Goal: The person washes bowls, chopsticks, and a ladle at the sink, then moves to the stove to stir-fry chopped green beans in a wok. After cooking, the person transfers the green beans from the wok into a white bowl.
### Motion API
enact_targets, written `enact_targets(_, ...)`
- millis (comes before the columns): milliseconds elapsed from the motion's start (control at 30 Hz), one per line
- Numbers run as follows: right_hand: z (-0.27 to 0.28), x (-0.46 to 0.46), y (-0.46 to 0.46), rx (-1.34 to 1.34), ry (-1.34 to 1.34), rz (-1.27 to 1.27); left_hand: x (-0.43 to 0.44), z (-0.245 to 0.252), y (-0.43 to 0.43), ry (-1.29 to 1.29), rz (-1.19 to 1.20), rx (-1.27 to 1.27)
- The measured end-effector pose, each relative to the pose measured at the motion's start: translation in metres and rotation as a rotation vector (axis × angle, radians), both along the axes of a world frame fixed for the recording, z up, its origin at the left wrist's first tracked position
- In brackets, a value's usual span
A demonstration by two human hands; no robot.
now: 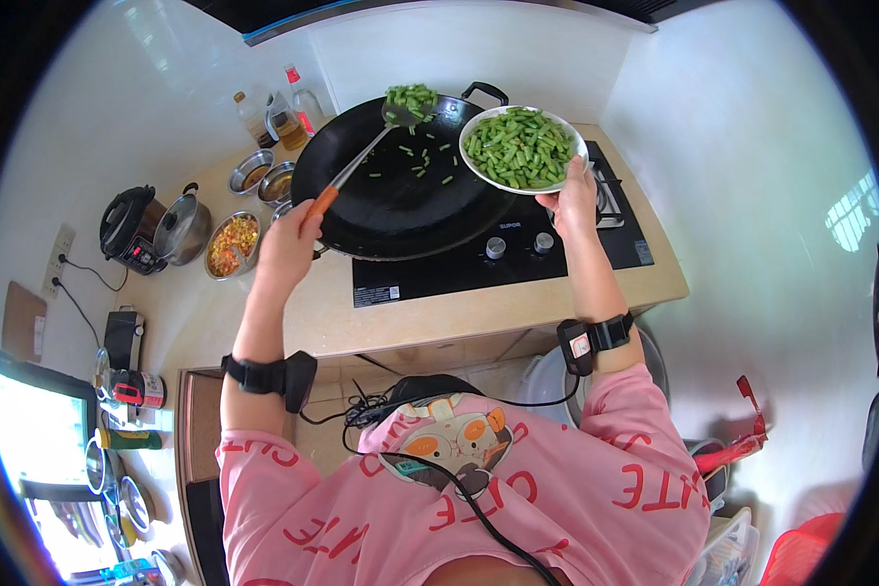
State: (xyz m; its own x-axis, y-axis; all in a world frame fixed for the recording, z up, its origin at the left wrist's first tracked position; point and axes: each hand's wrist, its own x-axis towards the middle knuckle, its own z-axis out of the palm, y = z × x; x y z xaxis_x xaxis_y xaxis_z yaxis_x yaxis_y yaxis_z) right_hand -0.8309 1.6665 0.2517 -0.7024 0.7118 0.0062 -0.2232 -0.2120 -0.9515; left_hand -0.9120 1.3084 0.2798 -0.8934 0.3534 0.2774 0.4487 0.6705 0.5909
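My left hand [287, 242] grips the orange handle of a metal cooking ladle [404, 112]. Cut green beans [412, 95] are heaped in the ladle, at the far edge of a large black wok [410, 212]. A few bean pieces lie scattered on the wok's inner surface. With my right hand [573, 198] I hold the rim of a white plate [483, 178], fingers below and thumb on top. The plate is full of cut green beans [520, 146] and is above the wok's right side. Whether it touches the wok's rim I cannot tell.
The wok sits on a black gas cooktop [439, 272]. Bottles [287, 124], small metal bowls [251, 172], a bowl of diced food [233, 245], a lidded pot [183, 231] and an electric pressure cooker [130, 223] stand at left. A wall [703, 183] bounds the right side.
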Motion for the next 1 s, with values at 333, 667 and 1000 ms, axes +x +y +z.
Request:
enact_targets(333,-0.001,-0.042,-0.032,-0.007,-0.009,0.131,0.076,0.066,-0.026,0.169,-0.064,-0.012)
enact_targets(667,0.000,-0.048,-0.044,-0.029,-0.031,0.095,0.109,0.060,-0.019,0.559,0.059,-0.248)
enact_targets(1000,-0.003,-0.043,-0.043,-0.128,0.077,0.083,0.100,0.049,-0.023,0.583,0.103,-0.079)
